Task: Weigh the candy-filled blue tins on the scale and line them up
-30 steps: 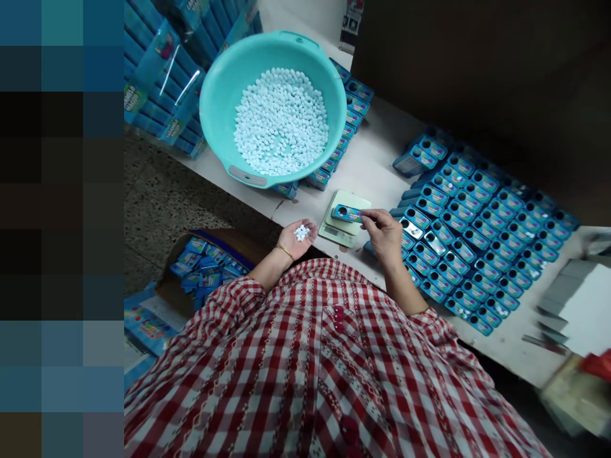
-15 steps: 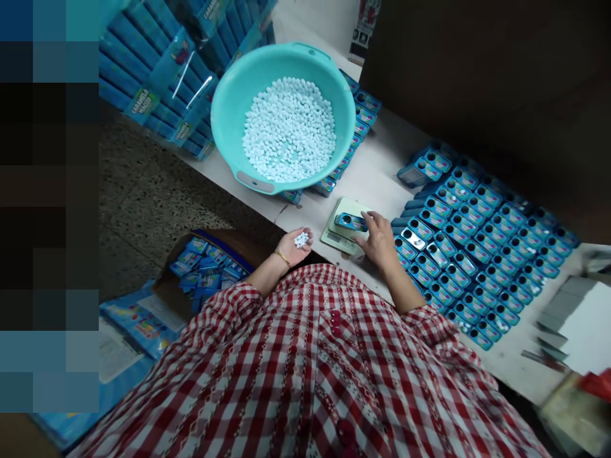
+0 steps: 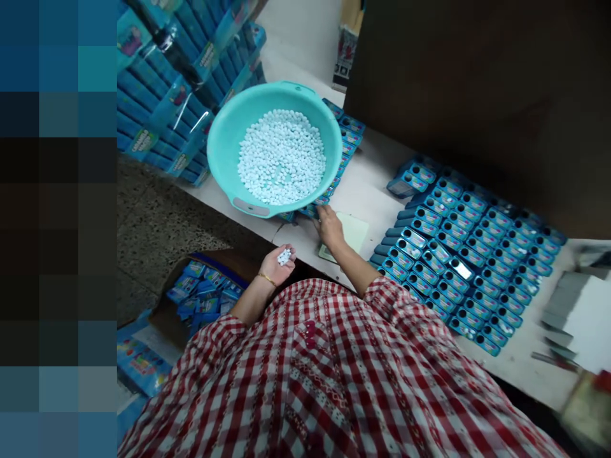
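Note:
Small white candies [image 3: 284, 257] lie cupped in the palm of my left hand [image 3: 277, 266], which is held palm up below the basin. My right hand [image 3: 330, 228] is at the near end of a row of blue boxes [image 3: 351, 137], its fingers closed on a small blue box [image 3: 310, 210] partly hidden by the fingers and the basin rim. Under my right forearm sits a pale flat scale [image 3: 352, 232] with nothing on its plate. A turquoise basin [image 3: 222, 143] of loose white candies [image 3: 281, 152] rests over part of the boxes.
Many blue boxes with round holes [image 3: 458, 254] stand in rows at the right of the white table [image 3: 377, 159]. Wrapped blue packs [image 3: 162, 108] are stacked at the left. Below the table edge, an open carton [image 3: 162, 305] holds blue packets [image 3: 205, 292]. Grey card pieces [image 3: 568, 305] lie far right.
My right hand has moved left from the scale to the boxes beside the basin, and the blue box has left the scale. My left hand still cups the candies.

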The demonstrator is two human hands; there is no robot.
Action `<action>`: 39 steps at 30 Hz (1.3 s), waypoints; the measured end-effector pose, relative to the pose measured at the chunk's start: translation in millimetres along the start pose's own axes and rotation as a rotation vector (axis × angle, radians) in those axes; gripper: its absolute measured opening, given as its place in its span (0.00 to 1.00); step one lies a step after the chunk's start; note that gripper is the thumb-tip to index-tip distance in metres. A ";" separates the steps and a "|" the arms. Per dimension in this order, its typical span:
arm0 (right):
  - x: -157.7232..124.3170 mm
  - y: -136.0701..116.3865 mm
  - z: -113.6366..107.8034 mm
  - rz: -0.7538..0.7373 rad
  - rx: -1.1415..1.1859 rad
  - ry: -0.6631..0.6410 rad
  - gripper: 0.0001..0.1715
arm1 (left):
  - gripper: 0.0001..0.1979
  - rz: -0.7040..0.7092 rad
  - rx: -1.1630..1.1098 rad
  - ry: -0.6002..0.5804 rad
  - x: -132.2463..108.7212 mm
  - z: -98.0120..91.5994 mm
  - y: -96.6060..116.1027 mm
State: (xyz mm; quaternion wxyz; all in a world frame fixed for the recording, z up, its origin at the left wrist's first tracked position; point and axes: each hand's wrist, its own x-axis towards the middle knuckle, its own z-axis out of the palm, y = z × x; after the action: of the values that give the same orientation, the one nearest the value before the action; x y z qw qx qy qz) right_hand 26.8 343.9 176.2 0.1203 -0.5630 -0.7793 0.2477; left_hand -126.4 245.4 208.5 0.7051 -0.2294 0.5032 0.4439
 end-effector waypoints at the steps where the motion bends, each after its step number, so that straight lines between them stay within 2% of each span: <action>1: 0.8 9.3 -4.6 -0.016 0.010 0.034 0.19 | 0.08 0.005 0.005 0.004 0.0 0.4 1.3; 4: 1.2 63.4 -44.0 0.040 -0.054 0.227 0.18 | 0.08 0.001 0.020 0.016 1.3 1.2 3.0; 7: 9.9 136.4 -97.2 0.255 -0.275 0.413 0.18 | 0.08 -0.006 0.033 0.024 2.6 4.1 -0.9; 10: 26.6 190.8 -126.7 0.333 -0.436 0.356 0.17 | 0.09 -0.001 0.034 0.023 2.3 9.8 -8.8; 13: 33.9 206.4 -128.7 0.273 -0.537 0.233 0.16 | 0.09 -0.007 0.029 0.009 0.7 13.8 -15.4; 15: 26.0 197.6 -126.3 0.196 -0.579 0.184 0.17 | 0.09 -0.009 0.027 -0.006 -0.5 13.9 -17.8; 17: 8.4 177.5 -125.8 0.118 -0.593 0.148 0.18 | 0.09 -0.007 0.032 -0.012 -1.0 12.3 -19.0; 21: -38.0 116.2 -120.2 -0.092 -0.605 0.033 0.18 | 0.10 -0.019 0.065 -0.005 1.4 11.4 -22.1; 25: -66.4 63.1 -92.7 -0.313 -0.609 -0.135 0.16 | 0.10 -0.037 0.098 -0.021 4.9 16.9 -26.8; 28: -73.3 51.1 -76.7 -0.332 -0.556 -0.194 0.15 | 0.10 -0.044 0.108 -0.043 5.0 20.0 -28.1; 32: -87.3 48.4 -79.6 -0.214 -0.397 -0.079 0.18 | 0.10 -0.043 0.105 -0.032 2.6 16.9 -29.2; 34: -98.5 36.2 -79.9 -0.192 -0.283 -0.059 0.19 | 0.10 -0.056 0.117 -0.062 1.5 13.7 -32.0; 37: -112.7 3.8 -65.0 -0.303 -0.123 -0.197 0.18 | 0.12 -0.111 0.150 -0.158 0.8 9.7 -39.0; 39: -116.9 -16.7 -48.8 -0.349 -0.094 -0.296 0.17 | 0.14 -0.141 0.164 -0.170 0.4 7.8 -43.4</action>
State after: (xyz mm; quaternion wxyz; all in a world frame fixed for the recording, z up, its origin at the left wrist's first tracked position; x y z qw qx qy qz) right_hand 75.3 242.5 237.0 0.0191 -0.3822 -0.8846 0.2665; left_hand -85.2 229.9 205.8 0.7910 -0.1675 0.4589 0.3683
